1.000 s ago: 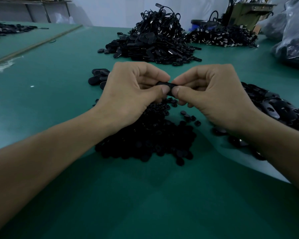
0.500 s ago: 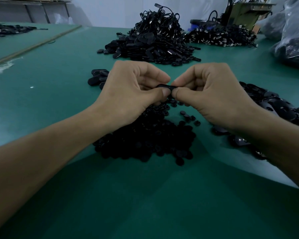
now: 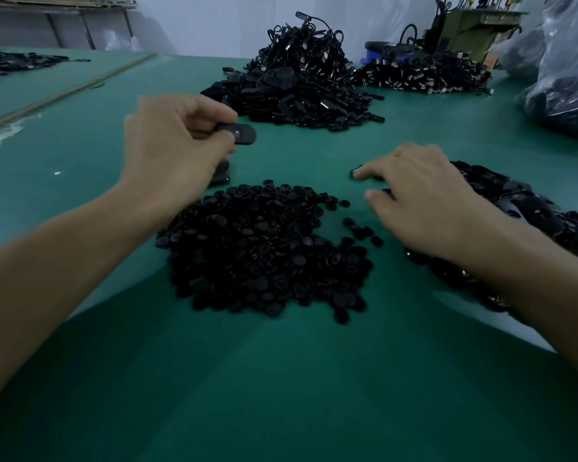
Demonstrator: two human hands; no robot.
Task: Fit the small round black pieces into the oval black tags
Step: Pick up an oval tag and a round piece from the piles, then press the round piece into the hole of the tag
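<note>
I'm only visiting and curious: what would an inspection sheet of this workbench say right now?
surface: green matted table, with a pale patch at its far left.
job's things: pile of small round black pieces in the middle; pile of oval black tags on the right; single oval black tag held above the table.
clutter: tall heap of black corded tags and lower black heap at the back.
grippers: left hand pinches the single oval black tag; right hand is open, fingertips at the tag pile's edge.
cables: cord loops in the tall heap only.
surroundings: olive-green machine, clear plastic bags.
</note>
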